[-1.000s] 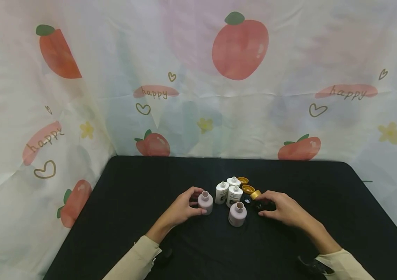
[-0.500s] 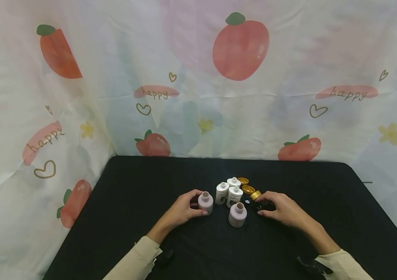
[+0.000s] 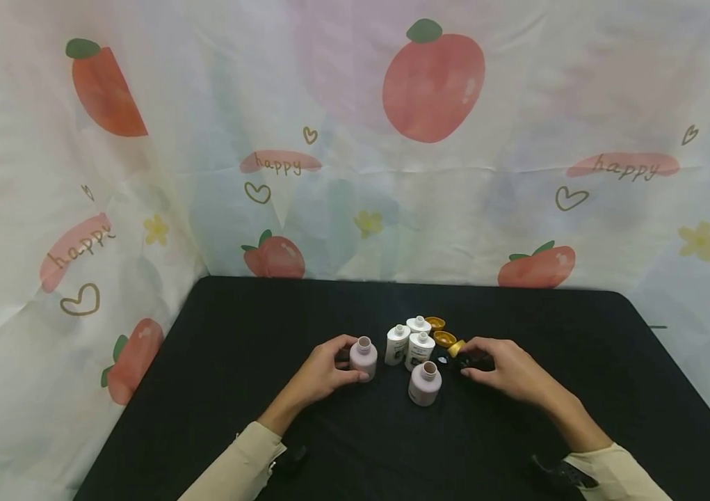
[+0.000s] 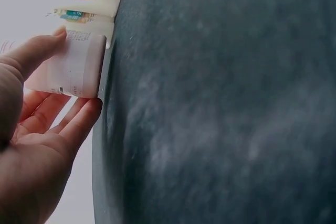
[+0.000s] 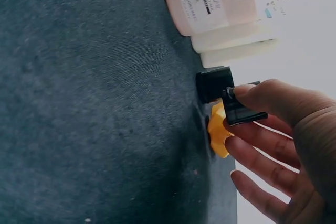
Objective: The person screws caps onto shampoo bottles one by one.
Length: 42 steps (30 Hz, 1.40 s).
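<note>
My left hand (image 3: pixel 329 367) grips a pale pink bottle (image 3: pixel 364 359) round its body, its neck uncapped and upright. In the left wrist view the thumb lies along the side of that bottle and fingers curl under its other side. My right hand (image 3: pixel 505 365) pinches a black cap (image 5: pixel 240 107) between thumb and fingers, close above the table. Another black cap (image 5: pixel 212 85) sits beside it on the cloth. A second pale pink bottle (image 3: pixel 425 384), also uncapped, stands between the hands. Behind it are three white bottles (image 3: pixel 420 351) with bare narrow spouts.
Gold-yellow caps (image 3: pixel 445 339) lie right of the white bottles, one near my right fingertips. Black cloth covers the table (image 3: pixel 267 313). A fruit-printed curtain (image 3: pixel 355 139) hangs behind and to the left.
The left hand and its pink bottle have shifted slightly left and away. My right hand, with the black cap, has risen slightly in the head view. The other bottles stay put.
</note>
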Each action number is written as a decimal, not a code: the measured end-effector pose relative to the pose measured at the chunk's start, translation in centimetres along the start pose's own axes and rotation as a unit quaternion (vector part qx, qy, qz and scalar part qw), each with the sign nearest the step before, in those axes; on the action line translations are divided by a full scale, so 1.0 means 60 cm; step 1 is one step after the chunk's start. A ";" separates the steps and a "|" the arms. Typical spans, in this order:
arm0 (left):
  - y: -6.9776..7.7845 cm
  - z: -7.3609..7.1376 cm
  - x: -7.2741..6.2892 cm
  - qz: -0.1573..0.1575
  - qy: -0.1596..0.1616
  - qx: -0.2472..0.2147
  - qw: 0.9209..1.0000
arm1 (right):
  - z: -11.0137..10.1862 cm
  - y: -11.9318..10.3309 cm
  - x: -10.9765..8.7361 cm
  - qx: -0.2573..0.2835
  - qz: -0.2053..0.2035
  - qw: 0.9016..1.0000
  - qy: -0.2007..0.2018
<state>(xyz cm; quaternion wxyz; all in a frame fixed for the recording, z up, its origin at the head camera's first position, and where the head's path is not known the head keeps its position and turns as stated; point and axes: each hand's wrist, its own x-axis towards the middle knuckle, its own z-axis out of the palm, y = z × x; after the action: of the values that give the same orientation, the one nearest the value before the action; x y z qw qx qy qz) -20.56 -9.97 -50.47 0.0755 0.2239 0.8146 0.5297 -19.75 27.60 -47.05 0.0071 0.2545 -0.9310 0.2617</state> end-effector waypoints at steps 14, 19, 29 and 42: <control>0.018 -0.030 -0.008 0.007 0.034 -0.011 0.999 | -0.011 -0.016 0.013 0.064 0.003 0.997 0.032; 0.028 -0.039 -0.009 0.020 0.048 -0.037 0.998 | -0.021 -0.031 0.018 0.078 0.014 0.996 0.036; 0.051 -0.058 -0.015 0.036 0.067 -0.069 0.995 | -0.036 -0.052 0.026 0.100 0.024 0.992 0.069; 0.075 -0.071 -0.018 0.065 0.074 -0.073 0.992 | -0.059 -0.087 0.042 0.151 -0.022 0.985 0.075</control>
<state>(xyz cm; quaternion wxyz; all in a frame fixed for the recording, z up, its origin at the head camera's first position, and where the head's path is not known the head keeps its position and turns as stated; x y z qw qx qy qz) -19.88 -12.49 -44.75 -0.0034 0.2300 0.7607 0.6070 -19.87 24.31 -41.12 0.0444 0.2524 -0.8718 0.4176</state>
